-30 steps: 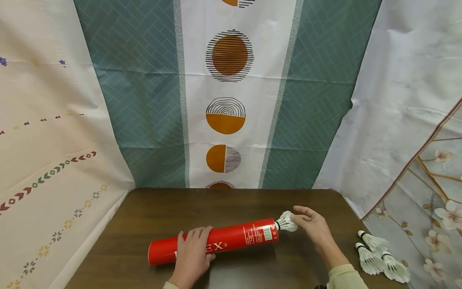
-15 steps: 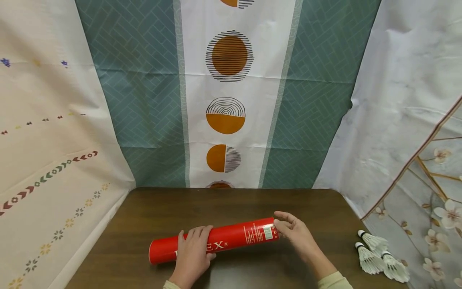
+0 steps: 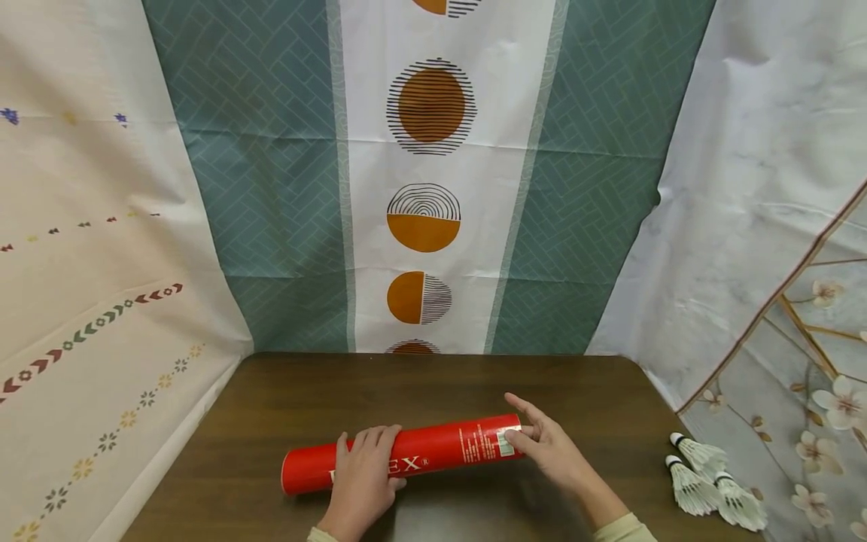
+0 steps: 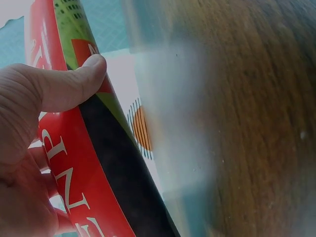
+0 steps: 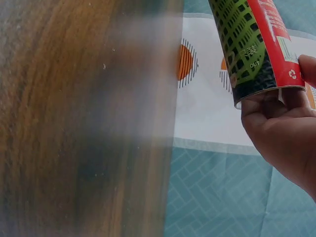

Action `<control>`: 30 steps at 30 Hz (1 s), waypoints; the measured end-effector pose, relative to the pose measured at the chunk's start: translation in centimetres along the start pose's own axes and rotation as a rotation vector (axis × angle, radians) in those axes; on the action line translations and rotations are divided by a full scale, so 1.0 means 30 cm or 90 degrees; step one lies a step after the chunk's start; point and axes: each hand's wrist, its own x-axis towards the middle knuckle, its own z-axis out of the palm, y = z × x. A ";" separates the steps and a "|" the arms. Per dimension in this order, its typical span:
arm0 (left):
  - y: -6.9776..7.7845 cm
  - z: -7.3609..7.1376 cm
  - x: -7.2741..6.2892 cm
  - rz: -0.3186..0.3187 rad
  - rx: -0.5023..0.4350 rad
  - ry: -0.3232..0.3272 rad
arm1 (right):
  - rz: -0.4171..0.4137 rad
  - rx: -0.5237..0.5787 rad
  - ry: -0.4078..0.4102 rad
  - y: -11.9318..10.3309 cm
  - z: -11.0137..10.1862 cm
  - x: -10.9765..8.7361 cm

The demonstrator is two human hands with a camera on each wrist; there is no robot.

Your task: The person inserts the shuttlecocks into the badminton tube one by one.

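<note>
A red shuttlecock tube lies across the table, its right end a little farther off than its left. In the head view my left hand grips it left of the middle; the left wrist view has the thumb over its side and fingers beneath. My right hand is at the tube's right end. In the right wrist view, fingers reach inside the tube's mouth while the thumb lies on the outer wall, straddling the rim. A white sliver shows at the mouth; what lies deeper is hidden.
Several feathers-up details aside, three white shuttlecocks lie in a group at the table's right edge. The dark wooden table meets a hanging patterned cloth at the back, with other cloths at both sides.
A shuttlecock held at the tube's right mouth has gone inside, out of sight. My right hand has moved left and its fingers have entered the mouth. My left hand keeps its place.
</note>
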 end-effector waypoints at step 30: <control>-0.015 0.007 -0.008 0.003 -0.006 0.009 | 0.055 -0.113 0.086 -0.025 -0.212 -0.174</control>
